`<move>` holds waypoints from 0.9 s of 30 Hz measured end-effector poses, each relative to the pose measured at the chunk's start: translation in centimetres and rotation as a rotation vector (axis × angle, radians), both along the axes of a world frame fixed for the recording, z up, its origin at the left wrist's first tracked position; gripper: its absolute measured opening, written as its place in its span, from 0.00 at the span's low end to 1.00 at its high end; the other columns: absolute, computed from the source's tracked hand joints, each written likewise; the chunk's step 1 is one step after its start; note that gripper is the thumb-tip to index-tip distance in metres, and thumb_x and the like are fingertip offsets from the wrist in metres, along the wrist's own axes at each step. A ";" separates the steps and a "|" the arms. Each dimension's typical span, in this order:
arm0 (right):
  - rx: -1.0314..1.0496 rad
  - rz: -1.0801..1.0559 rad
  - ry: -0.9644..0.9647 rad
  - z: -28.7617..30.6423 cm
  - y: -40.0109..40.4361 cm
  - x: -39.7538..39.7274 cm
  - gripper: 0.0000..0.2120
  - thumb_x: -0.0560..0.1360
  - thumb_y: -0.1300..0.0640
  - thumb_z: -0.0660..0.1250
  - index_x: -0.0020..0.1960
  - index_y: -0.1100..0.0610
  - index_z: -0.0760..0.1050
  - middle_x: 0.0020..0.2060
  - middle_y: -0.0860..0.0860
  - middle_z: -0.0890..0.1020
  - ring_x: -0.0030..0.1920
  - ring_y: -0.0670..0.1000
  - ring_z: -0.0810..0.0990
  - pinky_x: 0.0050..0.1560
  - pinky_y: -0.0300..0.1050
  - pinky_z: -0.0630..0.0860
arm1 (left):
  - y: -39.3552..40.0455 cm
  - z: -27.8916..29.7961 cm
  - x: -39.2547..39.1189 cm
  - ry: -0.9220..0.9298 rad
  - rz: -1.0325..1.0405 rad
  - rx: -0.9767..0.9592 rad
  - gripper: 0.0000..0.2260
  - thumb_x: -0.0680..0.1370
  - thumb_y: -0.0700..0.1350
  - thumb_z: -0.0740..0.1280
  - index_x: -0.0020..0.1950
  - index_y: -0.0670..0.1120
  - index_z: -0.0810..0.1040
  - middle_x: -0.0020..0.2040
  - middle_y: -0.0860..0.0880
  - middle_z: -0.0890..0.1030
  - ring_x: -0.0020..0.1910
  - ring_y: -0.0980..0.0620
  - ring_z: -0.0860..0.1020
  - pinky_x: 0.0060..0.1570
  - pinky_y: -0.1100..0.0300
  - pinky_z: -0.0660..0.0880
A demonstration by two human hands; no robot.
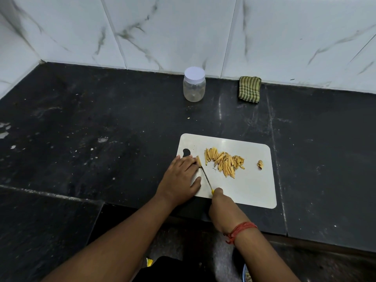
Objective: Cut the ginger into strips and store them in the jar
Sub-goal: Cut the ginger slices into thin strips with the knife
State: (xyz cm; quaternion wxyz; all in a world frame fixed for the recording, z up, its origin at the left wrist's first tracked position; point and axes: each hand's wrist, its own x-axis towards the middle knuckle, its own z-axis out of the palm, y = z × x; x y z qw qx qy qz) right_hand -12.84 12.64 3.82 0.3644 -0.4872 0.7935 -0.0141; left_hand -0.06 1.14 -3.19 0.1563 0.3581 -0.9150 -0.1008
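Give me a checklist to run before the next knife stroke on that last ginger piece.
1. Left hand pins the ginger piece: ok.
2. Right hand grips the knife: ok.
3. Fingertips clear of the blade: cannot tell, they lie close beside it.
4. Cut strips lie apart from the stroke: ok.
5. Cutting board fully on the counter: not ok, its near edge reaches the counter's lip.
6. Jar ready for strips: not ok, lid on.
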 end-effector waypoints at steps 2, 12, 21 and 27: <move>-0.008 0.009 -0.010 0.1 0.2 0.0 0.16 0.76 0.68 0.56 0.63 0.64 0.61 0.49 0.59 0.80 0.42 0.56 0.77 0.38 0.44 0.67 | -0.1 0.0 0.0 0.006 0.001 -0.003 0.21 0.78 0.54 0.62 0.66 0.45 0.79 0.67 0.49 0.76 0.70 0.51 0.71 0.76 0.49 0.60; -0.123 -0.062 -0.041 0.7 -0.6 -1.0 0.11 0.76 0.69 0.53 0.57 0.62 0.62 0.45 0.60 0.79 0.33 0.53 0.69 0.26 0.39 0.58 | -0.2 -0.2 0.1 0.039 -0.006 -0.004 0.20 0.78 0.53 0.63 0.64 0.44 0.80 0.67 0.49 0.76 0.70 0.50 0.71 0.76 0.47 0.61; -0.105 -0.071 -0.073 0.3 -3.0 -0.7 0.10 0.79 0.67 0.52 0.59 0.63 0.64 0.50 0.62 0.80 0.49 0.59 0.80 0.27 0.38 0.59 | -0.1 -0.2 0.2 0.017 -0.004 0.003 0.22 0.79 0.55 0.61 0.68 0.45 0.76 0.70 0.47 0.76 0.72 0.50 0.70 0.78 0.49 0.58; -0.067 -0.060 -0.110 0.4 -3.7 -0.6 0.10 0.79 0.66 0.52 0.60 0.64 0.64 0.53 0.63 0.79 0.52 0.60 0.79 0.38 0.42 0.65 | -0.1 -0.3 0.2 0.015 -0.017 -0.009 0.21 0.79 0.54 0.62 0.67 0.43 0.78 0.68 0.47 0.76 0.71 0.49 0.71 0.77 0.46 0.60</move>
